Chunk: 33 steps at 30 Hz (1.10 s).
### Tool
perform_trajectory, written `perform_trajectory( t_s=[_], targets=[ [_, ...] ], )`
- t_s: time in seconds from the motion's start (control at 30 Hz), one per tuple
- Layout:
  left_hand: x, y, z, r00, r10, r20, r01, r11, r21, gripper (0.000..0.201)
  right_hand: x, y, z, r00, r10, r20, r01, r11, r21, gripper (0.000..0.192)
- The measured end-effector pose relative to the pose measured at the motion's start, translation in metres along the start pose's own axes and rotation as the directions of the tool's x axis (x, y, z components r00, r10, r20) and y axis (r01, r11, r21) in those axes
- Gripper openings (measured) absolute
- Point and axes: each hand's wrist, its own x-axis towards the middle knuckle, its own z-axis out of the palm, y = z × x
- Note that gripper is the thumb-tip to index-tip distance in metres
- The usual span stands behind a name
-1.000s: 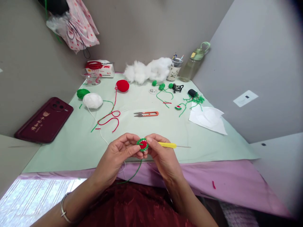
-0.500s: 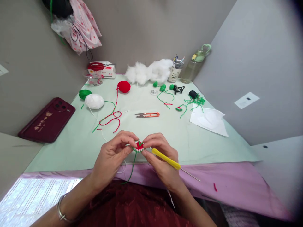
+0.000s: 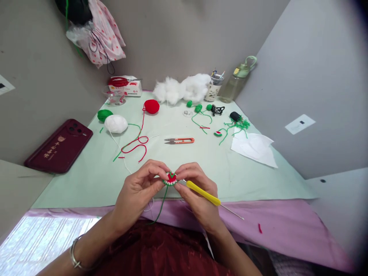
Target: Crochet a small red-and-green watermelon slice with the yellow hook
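Between my two hands is a small round crochet piece (image 3: 171, 178), red in the middle with a white and green edge. My left hand (image 3: 140, 184) pinches its left side with thumb and fingertips. On its right side, my right hand (image 3: 198, 189) pinches it too, and a crochet hook (image 3: 203, 193) with a yellow handle is also in that hand, its rear shaft pointing down right. The hook's tip is partly hidden by fingers. A green yarn tail (image 3: 163, 207) hangs from the piece toward my lap.
Orange thread snips (image 3: 179, 141) lie ahead of my hands. Balls of red yarn (image 3: 151, 107) and white yarn (image 3: 116, 124) sit at left, near a phone (image 3: 59, 145). White stuffing (image 3: 181, 89) and a bottle (image 3: 237, 80) stand at the back. White paper (image 3: 254, 148) lies at right.
The hands and the crochet piece stay nearly in place; the piece is tipped slightly, showing a bit more of its red middle. The whole view has shifted a little.
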Motion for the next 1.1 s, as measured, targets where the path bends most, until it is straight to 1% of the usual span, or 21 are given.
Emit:
perform_trajectory(
  t_s=[0.17, 0.33, 0.53, 0.7, 0.77, 0.83, 0.9, 0.97, 1.03, 1.1],
  targets=[
    [0.0003, 0.0003, 0.0015, 1.000, 0.010, 0.011, -0.009, 0.999, -0.049, 0.018, 0.0007, 0.0014, -0.0019, 1.000, 0.000, 0.011, 0.000, 1.000, 0.017, 0.022],
    [-0.0001, 0.0007, 0.0012, 1.000, 0.015, 0.020, -0.014, 0.998, -0.059, 0.018, 0.0016, 0.0012, -0.0019, 1.000, -0.014, 0.006, 0.014, 1.000, 0.007, 0.020],
    [-0.0004, 0.0041, 0.0047, 0.997, -0.075, 0.015, 0.075, 0.995, -0.058, 0.007, 0.0032, -0.0036, 0.0009, 0.999, -0.010, -0.039, 0.010, 1.000, -0.017, 0.016],
    [-0.0002, 0.0061, 0.0060, 0.996, -0.089, -0.014, 0.088, 0.994, -0.072, 0.005, 0.0026, -0.0032, -0.0021, 0.999, 0.019, -0.031, -0.019, 1.000, 0.001, 0.010],
    [-0.0005, 0.0061, 0.0048, 0.991, -0.133, -0.006, 0.132, 0.988, -0.085, 0.005, 0.0022, -0.0033, -0.0028, 0.998, 0.041, -0.040, -0.040, 0.999, 0.032, 0.005],
    [-0.0004, 0.0060, 0.0034, 0.978, -0.206, 0.021, 0.207, 0.972, -0.113, 0.006, 0.0021, -0.0040, -0.0024, 0.995, 0.073, -0.073, -0.069, 0.996, 0.051, 0.004],
    [0.0008, 0.0062, 0.0026, 0.958, -0.283, 0.046, 0.287, 0.943, -0.167, 0.010, 0.0024, -0.0046, -0.0017, 0.987, 0.117, -0.107, -0.112, 0.992, 0.052, 0.008],
    [0.0032, 0.0069, 0.0026, 0.933, -0.357, 0.047, 0.357, 0.901, -0.247, 0.016, 0.0032, -0.0044, -0.0017, 0.978, 0.162, -0.131, -0.157, 0.987, 0.046, 0.016],
    [0.0058, 0.0078, 0.0031, 0.908, -0.417, 0.036, 0.406, 0.855, -0.323, 0.021, 0.0045, -0.0034, -0.0028, 0.968, 0.194, -0.161, -0.187, 0.981, 0.058, 0.022],
    [0.0075, 0.0079, 0.0038, 0.893, -0.449, 0.021, 0.426, 0.831, -0.358, 0.023, 0.0060, -0.0026, -0.0043, 0.960, 0.201, -0.193, -0.191, 0.979, 0.067, 0.024]
  ],
)
